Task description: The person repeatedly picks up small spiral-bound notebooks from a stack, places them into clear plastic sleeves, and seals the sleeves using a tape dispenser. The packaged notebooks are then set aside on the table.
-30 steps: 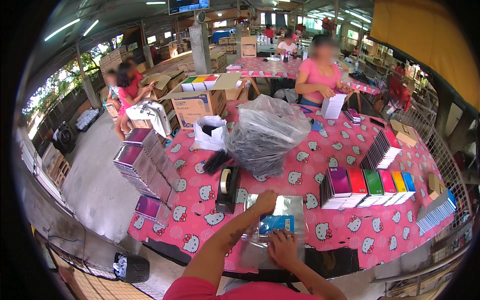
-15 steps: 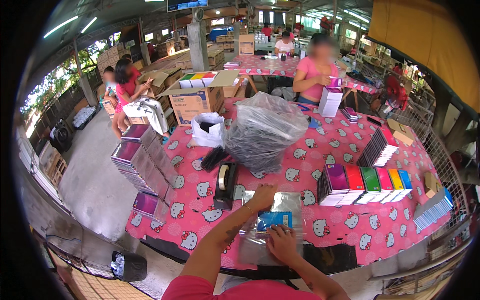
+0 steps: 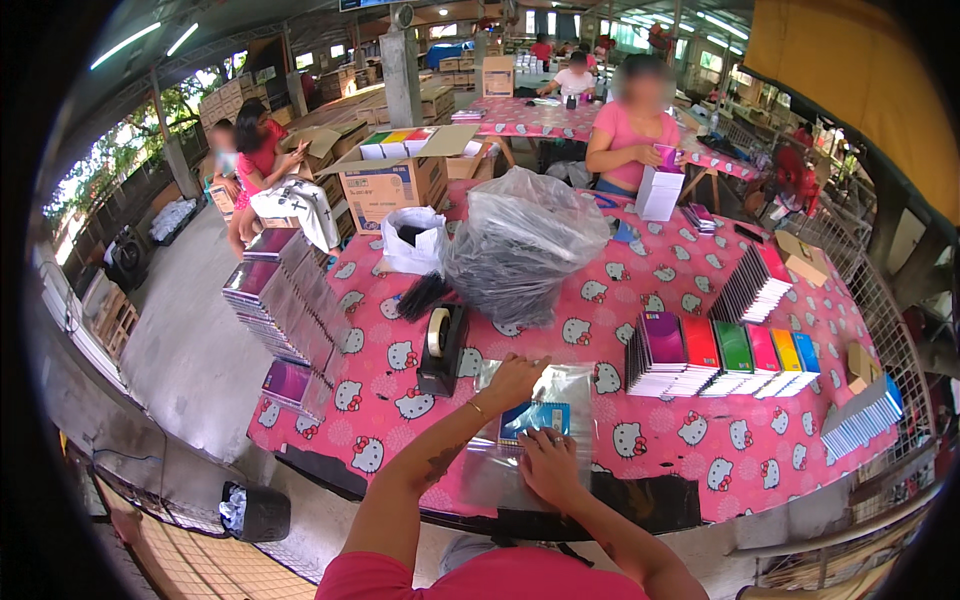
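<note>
A small spiral notebook with a blue cover (image 3: 535, 421) lies on clear plastic sheets (image 3: 578, 385) in front of me. My right hand (image 3: 550, 465) rests over its lower edge, fingers stretched out flat. My left hand (image 3: 517, 379) is just beyond the notebook, at the far part of the plastic, its fingers drawn together and seeming to pinch the sheet; the fingertips are hard to make out. To the left of that hand stands a black tape dispenser (image 3: 441, 352) with a pale roll.
Wrapped purple notebooks (image 3: 275, 300) are stacked at left, coloured notebooks (image 3: 735, 360) at right. A bulky plastic bag of black strips (image 3: 525, 245) stands beyond my hands, near an open carton (image 3: 385, 200). Across the pink table (image 3: 640, 440), a co-worker (image 3: 632, 135) handles notebooks.
The whole view has shifted slightly. My hands keep nearly the same places on the plastic and the blue notebook. The co-worker's hands have moved a little over the white stack.
</note>
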`<state>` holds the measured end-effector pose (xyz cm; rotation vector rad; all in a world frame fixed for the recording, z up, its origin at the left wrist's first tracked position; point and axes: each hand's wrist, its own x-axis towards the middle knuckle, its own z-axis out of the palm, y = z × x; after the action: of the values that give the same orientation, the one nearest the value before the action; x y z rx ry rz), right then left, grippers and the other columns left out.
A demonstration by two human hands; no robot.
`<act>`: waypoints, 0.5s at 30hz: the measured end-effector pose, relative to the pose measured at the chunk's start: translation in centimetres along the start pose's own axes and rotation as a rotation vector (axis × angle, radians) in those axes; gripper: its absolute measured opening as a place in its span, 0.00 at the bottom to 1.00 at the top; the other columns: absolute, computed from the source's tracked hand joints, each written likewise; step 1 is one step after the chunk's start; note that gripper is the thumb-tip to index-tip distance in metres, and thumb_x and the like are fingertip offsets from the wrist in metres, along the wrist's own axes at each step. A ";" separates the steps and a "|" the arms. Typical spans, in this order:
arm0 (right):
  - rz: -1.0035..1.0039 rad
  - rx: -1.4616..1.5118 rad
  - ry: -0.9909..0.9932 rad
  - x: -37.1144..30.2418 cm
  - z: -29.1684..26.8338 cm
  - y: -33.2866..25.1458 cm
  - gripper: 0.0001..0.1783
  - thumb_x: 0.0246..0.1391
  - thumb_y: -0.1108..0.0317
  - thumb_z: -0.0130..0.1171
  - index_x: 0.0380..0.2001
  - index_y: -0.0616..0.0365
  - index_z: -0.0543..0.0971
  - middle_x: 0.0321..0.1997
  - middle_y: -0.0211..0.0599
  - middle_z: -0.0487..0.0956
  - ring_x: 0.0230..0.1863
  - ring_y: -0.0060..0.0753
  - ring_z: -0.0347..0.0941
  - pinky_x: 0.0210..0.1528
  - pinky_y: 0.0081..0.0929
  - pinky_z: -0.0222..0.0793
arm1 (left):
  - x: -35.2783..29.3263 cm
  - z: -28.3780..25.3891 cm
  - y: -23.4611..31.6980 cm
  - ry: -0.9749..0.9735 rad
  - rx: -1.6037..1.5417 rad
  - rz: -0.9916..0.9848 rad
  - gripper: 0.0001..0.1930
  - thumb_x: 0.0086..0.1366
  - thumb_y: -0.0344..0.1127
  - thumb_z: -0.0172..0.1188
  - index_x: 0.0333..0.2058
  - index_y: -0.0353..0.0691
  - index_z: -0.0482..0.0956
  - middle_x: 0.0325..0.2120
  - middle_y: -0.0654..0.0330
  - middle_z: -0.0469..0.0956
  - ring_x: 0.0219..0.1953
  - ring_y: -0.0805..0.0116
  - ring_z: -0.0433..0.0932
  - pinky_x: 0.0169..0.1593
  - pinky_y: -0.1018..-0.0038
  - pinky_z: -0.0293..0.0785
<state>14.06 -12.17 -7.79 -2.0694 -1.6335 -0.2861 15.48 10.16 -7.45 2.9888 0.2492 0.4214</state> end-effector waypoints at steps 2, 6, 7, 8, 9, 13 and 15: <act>-0.006 0.020 0.001 0.0 0.0 0.2 0.22 0.48 0.63 0.61 0.50 0.50 0.77 0.54 0.34 0.75 0.56 0.43 0.69 0.58 0.48 0.59 | -0.1 -0.6 0.5 -0.107 0.004 -0.052 0.11 0.56 0.34 0.60 0.39 0.43 0.78 0.36 0.57 0.76 0.45 0.56 0.74 0.50 0.58 0.68; -0.013 0.038 0.031 0.2 0.1 0.4 0.22 0.48 0.64 0.61 0.49 0.53 0.77 0.54 0.37 0.74 0.56 0.44 0.69 0.57 0.49 0.60 | -2.6 -2.9 2.3 0.233 0.082 0.133 0.12 0.53 0.31 0.59 0.39 0.42 0.78 0.36 0.58 0.74 0.43 0.58 0.73 0.49 0.61 0.68; -0.016 0.032 0.039 0.2 0.1 0.4 0.22 0.48 0.64 0.61 0.49 0.53 0.77 0.54 0.38 0.74 0.56 0.44 0.69 0.57 0.49 0.60 | -3.3 -3.0 2.8 0.204 0.068 0.128 0.12 0.53 0.31 0.59 0.39 0.42 0.78 0.36 0.58 0.74 0.43 0.58 0.73 0.49 0.62 0.68; -0.010 0.044 0.023 0.4 0.0 0.2 0.22 0.48 0.63 0.61 0.49 0.53 0.77 0.55 0.39 0.74 0.57 0.46 0.68 0.58 0.51 0.59 | -4.5 -3.1 3.2 0.178 0.061 0.115 0.13 0.53 0.31 0.59 0.39 0.42 0.78 0.37 0.58 0.74 0.44 0.59 0.73 0.49 0.63 0.68; 0.012 0.051 0.005 0.4 0.0 0.2 0.23 0.49 0.63 0.61 0.50 0.54 0.77 0.55 0.40 0.74 0.58 0.47 0.68 0.59 0.52 0.59 | -5.0 -3.7 4.1 0.146 0.045 0.114 0.13 0.53 0.31 0.59 0.40 0.42 0.78 0.37 0.58 0.75 0.44 0.59 0.73 0.50 0.63 0.68; 0.022 0.039 -0.012 -0.3 0.6 -0.2 0.25 0.50 0.61 0.60 0.52 0.58 0.76 0.58 0.45 0.72 0.64 0.53 0.64 0.65 0.60 0.54 | -8.0 -2.2 6.3 0.215 -0.114 0.067 0.13 0.51 0.30 0.60 0.38 0.40 0.77 0.41 0.55 0.78 0.47 0.55 0.77 0.50 0.64 0.74; -0.017 -0.031 -0.019 -0.9 1.5 0.1 0.27 0.50 0.59 0.60 0.52 0.61 0.76 0.59 0.46 0.72 0.66 0.54 0.62 0.66 0.63 0.52 | -8.6 -1.8 7.6 0.153 -0.201 -0.109 0.13 0.51 0.29 0.60 0.38 0.39 0.77 0.41 0.54 0.79 0.47 0.54 0.78 0.50 0.64 0.76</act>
<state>13.71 -12.22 -9.48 -2.0882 -1.6685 -0.2996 7.94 1.36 -7.02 2.7357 0.3588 0.6236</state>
